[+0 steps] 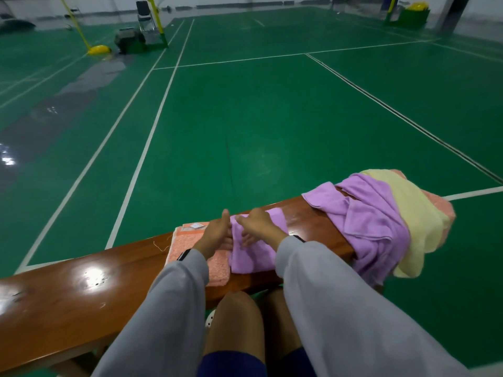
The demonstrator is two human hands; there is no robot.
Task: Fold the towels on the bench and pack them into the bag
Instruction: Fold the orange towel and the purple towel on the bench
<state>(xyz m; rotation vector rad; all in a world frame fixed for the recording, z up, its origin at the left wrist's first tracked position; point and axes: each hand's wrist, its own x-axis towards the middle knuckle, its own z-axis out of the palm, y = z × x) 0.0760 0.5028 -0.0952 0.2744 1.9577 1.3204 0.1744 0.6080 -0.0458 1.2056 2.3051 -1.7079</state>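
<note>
Step in hand: folding, not packing.

The small purple towel [253, 258] lay across the tabletop [81, 281] directly in front of the person. Its left part overlapped a salmon towel [190, 248], which sat already folded flat with its label up.

Both hands were close together at the left edge of the small purple towel.
- Right hand [260, 223]: arched over the cloth, fingers curled under a fold, thumb pointing left. It gripped the towel.
- Left hand [215, 234]: just beside the right, fingers against the same edge, thumb lifted clear. Its fingers were half hidden, so I could not tell whether it pinched the cloth.

Further right on the tabletop, well apart from the hands, sat an unfolded heap.
- A loose purple towel [373, 216] hung over the near edge.
- A yellow towel [416, 213] was draped beside and partly over it.
- A pink towel [446, 210] showed beneath both at the far end.

No bag was in view.

Judgement: the task was early, with one towel done, a second mid-fold and the heap untouched.

The next move probably called for carrying the gripped edge across to halve the cloth, then pressing it flat. The soft cloth would slump, so both corners would need to travel together. The folded piece could then be squared on top of the salmon towel. The bag would have to be located before any packing.
</note>
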